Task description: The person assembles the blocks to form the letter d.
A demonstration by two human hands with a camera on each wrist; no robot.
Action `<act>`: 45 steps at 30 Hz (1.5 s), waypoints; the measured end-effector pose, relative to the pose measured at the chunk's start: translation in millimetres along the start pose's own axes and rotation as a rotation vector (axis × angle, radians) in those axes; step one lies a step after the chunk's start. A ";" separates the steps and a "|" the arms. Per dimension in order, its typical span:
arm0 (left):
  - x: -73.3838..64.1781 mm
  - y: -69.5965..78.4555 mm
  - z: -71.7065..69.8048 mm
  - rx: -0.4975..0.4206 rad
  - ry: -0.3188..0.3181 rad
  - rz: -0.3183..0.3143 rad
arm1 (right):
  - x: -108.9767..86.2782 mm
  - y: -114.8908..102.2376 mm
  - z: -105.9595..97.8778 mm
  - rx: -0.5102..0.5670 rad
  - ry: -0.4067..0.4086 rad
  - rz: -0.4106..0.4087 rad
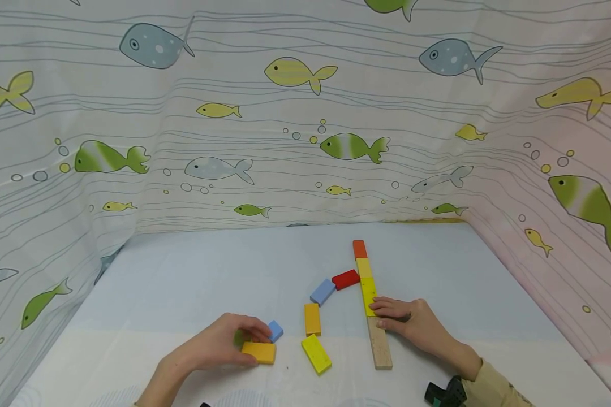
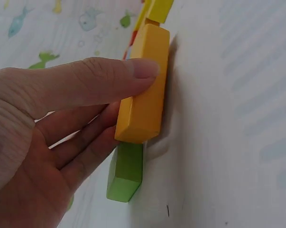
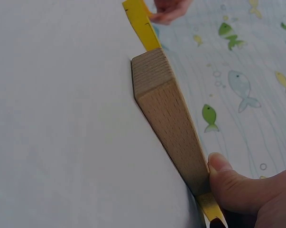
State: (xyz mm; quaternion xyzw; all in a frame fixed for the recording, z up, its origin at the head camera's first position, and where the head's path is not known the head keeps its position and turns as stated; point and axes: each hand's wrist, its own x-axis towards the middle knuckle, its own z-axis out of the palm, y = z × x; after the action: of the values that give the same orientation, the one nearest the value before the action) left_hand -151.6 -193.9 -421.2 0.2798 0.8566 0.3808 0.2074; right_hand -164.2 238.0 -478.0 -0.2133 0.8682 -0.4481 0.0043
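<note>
My left hand [image 1: 234,342] pinches an orange-yellow block [image 1: 262,353], the thumb on its near side in the left wrist view. A green block [image 2: 126,173] stands beside it, partly hidden by the hand in the head view, and a small blue block [image 1: 275,332] lies at the fingertips. With fingers fairly straight, my right hand [image 1: 417,325] touches a straight row of blocks. Its fingertips rest at a bright yellow block [image 1: 368,291], and the thumb lies on the plain wooden block [image 1: 380,347] at the row's near end.
Beyond those, the row continues with a pale yellow block [image 1: 364,267] and an orange-red block [image 1: 359,249]. A curve of blocks branches left: red [image 1: 345,280], blue [image 1: 323,291], orange [image 1: 312,319] and yellow [image 1: 317,354]. Fish-patterned cloth [image 1: 295,124] surrounds the white table [image 1: 209,265].
</note>
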 end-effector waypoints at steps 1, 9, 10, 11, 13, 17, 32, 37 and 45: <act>-0.3 0.8 0.5 0.004 0.006 0.009 | -0.1 0.1 0.0 0.001 -0.001 0.002; -0.1 7.5 8.4 -0.022 0.047 0.123 | -0.7 -0.6 -1.2 -0.002 0.001 0.002; 0.7 8.4 9.8 -0.026 0.045 0.131 | -0.7 -0.6 -1.3 -0.009 0.002 0.000; 1.5 9.2 11.1 -0.028 0.045 0.138 | -0.6 -0.7 -1.4 -0.010 0.001 0.000; 3.8 11.3 13.8 -0.024 0.047 0.147 | -0.6 -0.7 -1.4 -0.011 -0.001 0.001; 10.4 17.8 18.7 0.001 0.056 0.171 | 0.0 -0.2 -1.2 -0.021 -0.004 0.007; 41.3 52.2 47.5 -0.001 0.044 0.224 | -0.3 0.8 0.2 0.000 0.000 0.007; 53.3 64.6 58.6 0.022 0.003 0.207 | -0.2 0.7 0.6 -0.013 0.001 -0.001; 67.5 77.6 76.2 0.049 -0.056 0.224 | 0.1 0.5 0.1 -0.047 -0.001 0.002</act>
State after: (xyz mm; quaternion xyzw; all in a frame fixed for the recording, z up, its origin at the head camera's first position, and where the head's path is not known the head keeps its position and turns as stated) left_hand -134.5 -67.1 -418.7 0.3893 0.8228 0.3725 0.1806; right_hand -164.5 238.2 -478.5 -0.2129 0.8787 -0.4272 0.0001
